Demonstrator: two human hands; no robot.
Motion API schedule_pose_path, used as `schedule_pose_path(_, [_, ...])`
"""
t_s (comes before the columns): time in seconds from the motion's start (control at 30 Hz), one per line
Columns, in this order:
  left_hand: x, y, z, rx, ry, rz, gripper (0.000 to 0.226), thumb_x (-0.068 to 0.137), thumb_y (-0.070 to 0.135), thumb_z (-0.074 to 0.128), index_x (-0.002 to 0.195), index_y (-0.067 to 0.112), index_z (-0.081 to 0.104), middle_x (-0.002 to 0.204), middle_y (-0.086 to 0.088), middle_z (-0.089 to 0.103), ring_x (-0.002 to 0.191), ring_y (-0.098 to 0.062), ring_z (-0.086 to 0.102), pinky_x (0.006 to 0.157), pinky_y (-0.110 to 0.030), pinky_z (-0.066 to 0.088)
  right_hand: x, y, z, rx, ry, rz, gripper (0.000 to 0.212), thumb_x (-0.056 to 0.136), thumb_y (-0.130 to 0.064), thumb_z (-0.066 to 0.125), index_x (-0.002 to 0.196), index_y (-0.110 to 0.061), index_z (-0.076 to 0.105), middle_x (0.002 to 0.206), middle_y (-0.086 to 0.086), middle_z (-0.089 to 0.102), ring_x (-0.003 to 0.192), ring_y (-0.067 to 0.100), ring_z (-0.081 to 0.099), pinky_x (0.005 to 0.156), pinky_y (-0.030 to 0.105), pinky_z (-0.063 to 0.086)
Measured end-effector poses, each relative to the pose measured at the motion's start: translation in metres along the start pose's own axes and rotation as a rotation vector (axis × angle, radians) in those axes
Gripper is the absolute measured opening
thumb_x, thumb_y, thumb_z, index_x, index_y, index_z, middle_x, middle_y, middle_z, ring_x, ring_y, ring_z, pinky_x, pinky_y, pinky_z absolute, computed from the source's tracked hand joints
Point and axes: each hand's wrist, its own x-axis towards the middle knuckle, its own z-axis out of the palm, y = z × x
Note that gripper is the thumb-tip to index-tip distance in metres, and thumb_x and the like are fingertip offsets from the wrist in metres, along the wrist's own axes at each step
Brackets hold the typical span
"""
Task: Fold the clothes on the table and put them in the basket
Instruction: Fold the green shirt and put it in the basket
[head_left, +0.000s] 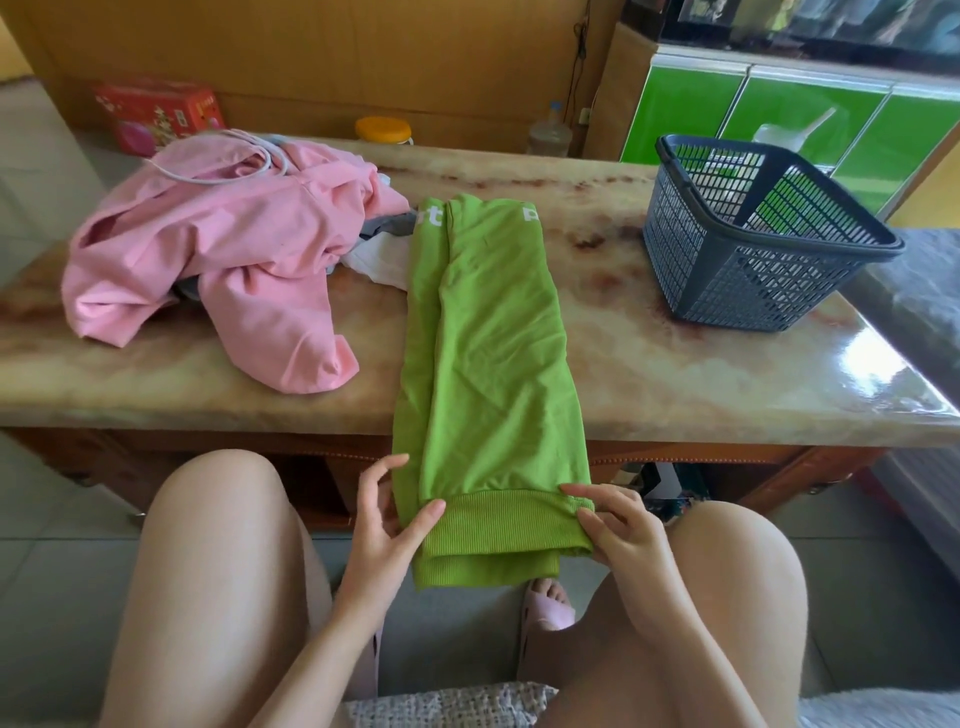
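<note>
Green ribbed-hem garment (488, 332), pinched by left hand (387, 527), right hand (621, 525)

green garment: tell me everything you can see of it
The green garment is lime-coloured, soft knit-looking cloth, folded lengthwise into a long strip with white lettering at its far end and a ribbed hem nearest the person. It lies flat on the table, hem end hanging over the near edge, where the left hand and right hand pinch its corners.
</note>
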Motion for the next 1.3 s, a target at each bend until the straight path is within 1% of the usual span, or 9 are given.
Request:
schedule_pose_path(0.13, [0.000,0.018,-0.007,0.167,-0.115,0.127,0.051,0.078,0.037,0.067,0.128,0.037,0.055,0.146,0.010,0.038,0.134,-0.005,0.037,0.109,-0.024,0.035,0.001,-0.018,-0.013,-0.038,-0.151,-0.099,0.033,0.090,0.003,0.056,0.098,-0.021,0.077,0.124,-0.001,0.047,0.116,0.019,0.052,0.082,0.024,0.051])
schedule_pose_path(0.27, [-0.002,0.041,-0.011,0.229,-0.302,0.049,0.036,0.076,0.044,0.065,0.110,0.033,0.071,0.146,0.015,0.037,0.135,-0.001,0.035,0.113,-0.031,0.030,0.003,-0.033,-0.027,-0.161,-0.326,-0.153,0.044,0.091,0.010,0.051,0.104,-0.024,0.075,0.130,-0.021,0.045,0.111,0.009,0.054,0.085,0.024,0.049])
schedule_pose_path(0.5, [0.005,0.071,-0.027,0.108,-0.581,-0.019,0.074,0.060,0.019,0.088,0.128,0.026,0.059,0.153,0.010,0.028,0.138,-0.006,0.032,0.107,-0.027,0.038,0.005,-0.044,-0.029,-0.017,-0.494,-0.103,0.045,0.081,0.014,0.062,0.119,-0.010,0.067,0.132,-0.018,0.044,0.115,0.022,0.059,0.092,0.031,0.051])
schedule_pose_path(0.73, [0.012,0.085,-0.034,0.237,-0.768,-0.042,0.079,0.074,-0.021,0.065,0.140,0.015,0.042,0.154,0.024,0.003,0.139,-0.001,0.027,0.103,-0.023,0.040,0.015,-0.052,-0.023,-0.035,-0.332,-0.199,0.028,0.070,-0.001,0.070,0.096,-0.006,0.075,0.121,0.004,0.054,0.098,0.010,0.064,0.083,0.022,0.052])
schedule_pose_path(0.87, [0.018,0.091,-0.029,0.274,-0.600,0.076,0.066,0.077,-0.022,0.060,0.126,0.022,0.060,0.156,0.015,0.012,0.133,-0.001,0.038,0.098,-0.018,0.044,0.021,-0.051,-0.020,0.011,-0.257,-0.206,0.018,0.069,-0.021,0.080,0.083,-0.011,0.078,0.113,0.001,0.062,0.095,0.013,0.065,0.079,0.029,0.056])
schedule_pose_path(1.03, [0.024,0.085,-0.026,0.327,-0.434,0.165,0.046,0.078,-0.005,0.066,0.102,0.033,0.074,0.157,0.018,0.006,0.133,-0.004,0.040,0.092,-0.016,0.047,0.024,-0.051,-0.014,0.017,-0.197,-0.245,0.048,0.059,-0.056,0.082,0.078,-0.013,0.075,0.115,-0.004,0.064,0.100,0.020,0.063,0.084,0.045,0.055])
schedule_pose_path(1.13, [0.029,0.080,-0.027,0.436,-0.392,0.315,0.023,0.079,0.016,0.070,0.099,0.024,0.077,0.156,0.013,0.021,0.126,-0.008,0.049,0.090,-0.016,0.046,0.028,-0.052,-0.013,-0.163,-0.146,-0.321,0.043,0.067,-0.066,0.069,0.078,-0.025,0.072,0.123,-0.016,0.063,0.129,0.010,0.042,0.104,0.022,0.036])
schedule_pose_path(1.2, [0.034,0.076,-0.028,0.491,-0.318,0.415,0.015,0.080,0.028,0.074,0.094,0.032,0.075,0.143,0.013,0.040,0.106,-0.009,0.055,0.088,-0.016,0.043,0.030,-0.053,-0.011,-0.187,-0.182,-0.324,0.033,0.075,-0.064,0.063,0.081,-0.032,0.070,0.122,-0.014,0.065,0.138,0.004,0.032,0.112,0.017,0.021])
schedule_pose_path(1.3, [0.047,0.074,-0.028,0.546,-0.167,0.439,0.022,0.075,0.057,0.065,0.089,0.041,0.071,0.125,0.021,0.045,0.109,-0.007,0.046,0.099,-0.020,0.034,0.036,-0.053,-0.005,-0.149,-0.181,-0.317,0.026,0.079,-0.056,0.065,0.081,-0.030,0.070,0.112,-0.009,0.070,0.121,0.010,0.056,0.116,0.023,0.023])
